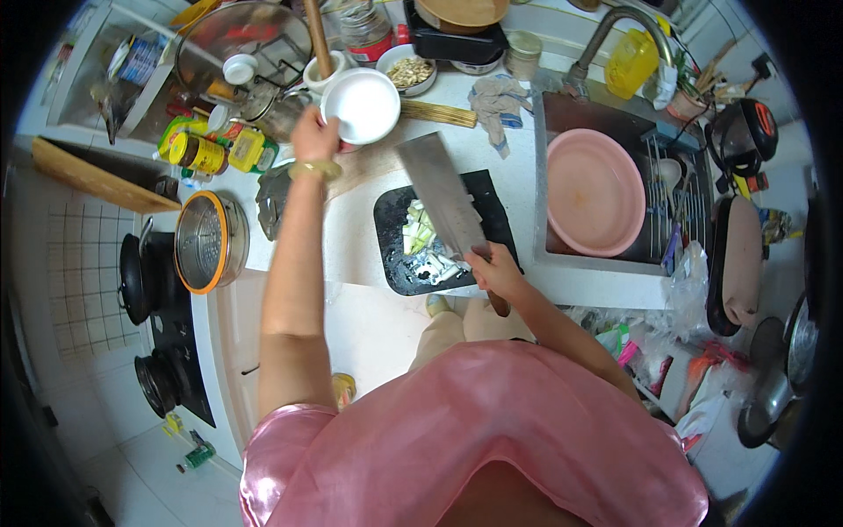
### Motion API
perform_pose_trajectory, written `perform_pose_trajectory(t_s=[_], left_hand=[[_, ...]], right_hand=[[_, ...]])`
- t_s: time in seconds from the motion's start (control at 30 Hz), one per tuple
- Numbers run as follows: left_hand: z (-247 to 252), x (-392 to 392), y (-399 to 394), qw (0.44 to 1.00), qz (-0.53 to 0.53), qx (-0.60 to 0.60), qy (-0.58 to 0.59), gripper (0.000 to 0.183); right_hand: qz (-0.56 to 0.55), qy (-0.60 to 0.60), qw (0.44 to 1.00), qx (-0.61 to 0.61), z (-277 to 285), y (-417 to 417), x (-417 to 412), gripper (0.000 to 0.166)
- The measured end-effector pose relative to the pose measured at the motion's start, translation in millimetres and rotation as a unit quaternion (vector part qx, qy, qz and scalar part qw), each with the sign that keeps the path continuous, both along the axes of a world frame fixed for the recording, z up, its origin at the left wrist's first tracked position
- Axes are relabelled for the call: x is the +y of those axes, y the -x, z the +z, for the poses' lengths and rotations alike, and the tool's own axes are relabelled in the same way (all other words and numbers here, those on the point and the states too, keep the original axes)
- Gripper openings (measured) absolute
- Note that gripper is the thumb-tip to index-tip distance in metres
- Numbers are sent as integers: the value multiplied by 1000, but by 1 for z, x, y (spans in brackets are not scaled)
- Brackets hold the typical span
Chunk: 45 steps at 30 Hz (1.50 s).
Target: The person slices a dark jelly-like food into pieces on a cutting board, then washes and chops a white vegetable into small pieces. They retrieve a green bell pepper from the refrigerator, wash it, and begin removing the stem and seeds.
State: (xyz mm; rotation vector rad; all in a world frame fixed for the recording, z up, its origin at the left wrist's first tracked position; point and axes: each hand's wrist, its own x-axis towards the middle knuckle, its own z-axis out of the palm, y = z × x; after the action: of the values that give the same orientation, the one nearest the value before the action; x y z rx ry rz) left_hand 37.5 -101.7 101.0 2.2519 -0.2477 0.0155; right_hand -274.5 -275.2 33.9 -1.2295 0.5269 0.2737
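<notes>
My right hand [497, 273] grips the handle of a broad steel cleaver [440, 191]. The blade slants up and left over a black cutting board [395, 205] and hides part of it. Cut pale green and white pieces, likely scallion or leek [418, 230], lie on the board under and beside the blade. At the back of the counter, my left hand [316, 135] holds the rim of a white bowl [362, 105]. The bowl's inside looks white; whether anything is in it is unclear. A dark crumpled plastic bag [273, 201] lies beside my left forearm.
A pink basin [596, 191] sits in the metal sink [540, 217] at right. Behind are a mortar with a wooden pestle [317, 39], a bowl of sliced food [409, 71] and a crumpled cloth [499, 105]. Leftward stand jars [197, 153], an orange-rimmed glass lid [201, 240] and a stove [176, 329].
</notes>
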Motion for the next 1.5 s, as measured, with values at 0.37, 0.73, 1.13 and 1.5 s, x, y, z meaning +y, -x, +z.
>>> perform_pose_trajectory(t_s=[0.37, 0.73, 1.13, 1.5], left_hand=[[-116, -34, 62, 897, 155, 261, 322, 16], [-77, -18, 139, 992, -72, 58, 91, 33], [-85, -25, 181, 889, -171, 274, 325, 12], [-96, -14, 208, 975, -188, -106, 54, 31]], right_hand=[[-92, -86, 991, -36, 20, -25, 1, 25], [-161, -120, 980, 1, 22, -40, 15, 23], [-160, -130, 978, -16, 37, -35, 14, 21], [-103, 54, 981, 153, 32, 53, -73, 29]])
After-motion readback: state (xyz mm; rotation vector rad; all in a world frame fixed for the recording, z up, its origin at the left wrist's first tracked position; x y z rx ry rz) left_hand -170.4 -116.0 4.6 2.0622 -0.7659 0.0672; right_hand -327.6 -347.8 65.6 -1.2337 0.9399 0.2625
